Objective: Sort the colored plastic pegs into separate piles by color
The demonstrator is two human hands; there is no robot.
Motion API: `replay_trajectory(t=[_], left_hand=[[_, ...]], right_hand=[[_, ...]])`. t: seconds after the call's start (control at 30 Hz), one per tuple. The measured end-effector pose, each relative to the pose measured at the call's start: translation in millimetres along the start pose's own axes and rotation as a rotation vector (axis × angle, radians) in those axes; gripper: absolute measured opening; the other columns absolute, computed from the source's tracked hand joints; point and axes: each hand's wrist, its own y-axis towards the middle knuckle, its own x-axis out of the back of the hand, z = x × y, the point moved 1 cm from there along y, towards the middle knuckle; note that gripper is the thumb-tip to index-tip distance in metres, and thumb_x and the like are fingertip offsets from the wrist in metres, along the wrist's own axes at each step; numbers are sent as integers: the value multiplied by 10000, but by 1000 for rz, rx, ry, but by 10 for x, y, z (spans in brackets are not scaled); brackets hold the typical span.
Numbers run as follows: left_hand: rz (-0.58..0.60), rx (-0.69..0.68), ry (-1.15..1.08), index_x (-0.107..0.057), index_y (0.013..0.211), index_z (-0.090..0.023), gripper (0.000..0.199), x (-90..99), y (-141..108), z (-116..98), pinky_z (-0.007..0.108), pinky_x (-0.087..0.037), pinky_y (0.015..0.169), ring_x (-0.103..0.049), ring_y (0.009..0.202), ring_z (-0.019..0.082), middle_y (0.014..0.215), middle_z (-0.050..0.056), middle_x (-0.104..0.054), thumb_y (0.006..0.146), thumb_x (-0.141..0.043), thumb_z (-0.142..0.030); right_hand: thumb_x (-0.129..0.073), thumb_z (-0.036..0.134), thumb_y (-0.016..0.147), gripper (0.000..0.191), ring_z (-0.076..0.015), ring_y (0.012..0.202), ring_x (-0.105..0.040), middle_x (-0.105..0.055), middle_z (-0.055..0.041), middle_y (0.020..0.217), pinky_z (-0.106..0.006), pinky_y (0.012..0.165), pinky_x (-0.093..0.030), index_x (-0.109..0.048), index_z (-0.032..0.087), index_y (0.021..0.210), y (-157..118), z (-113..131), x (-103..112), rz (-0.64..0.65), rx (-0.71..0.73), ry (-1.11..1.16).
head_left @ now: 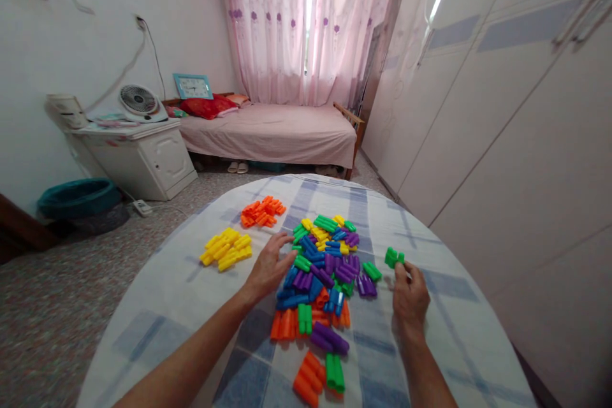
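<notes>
Near the middle of the table lies a mixed pile of green, blue, purple, yellow and orange plastic pieces. My left hand is at the pile's left edge, its fingers apart beside a green piece; nothing shows in its grip. To the right of the pile, my right hand pinches a green piece between thumb and fingers. A yellow group lies left of my left hand, and an orange group sits farther back.
Orange pieces and a green piece lie by the near edge. Beyond the round table are a pink bed, a white cabinet with a fan, and a bin. Wardrobes line the right side.
</notes>
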Motion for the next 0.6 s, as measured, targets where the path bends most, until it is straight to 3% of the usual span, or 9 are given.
replay_trajectory(t=[0.1,0.23,0.37,0.5,0.6], left_hand=[[-27,66,-81,-625,1030,-197,273,-134,-115,-24,392,-444,944,-525,1129,210,1180,84,-575,816,-496,-306],[-149,125,-78,-631,992,-178,260,-217,-125,99,409,-446,942,-545,1091,221,1115,89,-601,801,-486,-278],[-199,127,-15,-634,975,-179,257,-273,-185,238,420,-412,991,-529,1116,229,1144,94,-579,790,-470,-250],[-159,107,18,-633,987,-163,274,-288,-225,265,410,-414,996,-530,1115,227,1158,106,-571,797,-455,-249],[-153,87,41,-635,985,-157,274,-287,-226,249,409,-419,991,-536,1108,229,1151,110,-575,802,-453,-250]], right_hand=[[-402,485,793,442,-230,790,-555,-647,-96,884,-346,714,-395,-637,158,974,89,-100,123,-19,-64,-117],[-395,456,793,400,-259,778,-543,-650,-106,828,-389,695,-389,-662,206,955,130,-231,219,32,-7,-366],[-395,449,794,383,-305,881,-519,-624,-145,948,-472,743,-379,-665,219,938,98,-289,238,-44,44,-542],[-421,405,777,466,-329,982,-494,-558,-174,1126,-482,774,-382,-562,187,1164,93,-266,236,-116,15,-529],[-431,355,768,452,-308,1040,-476,-550,-160,1135,-460,846,-367,-553,166,1160,110,-182,225,-179,139,-403]])
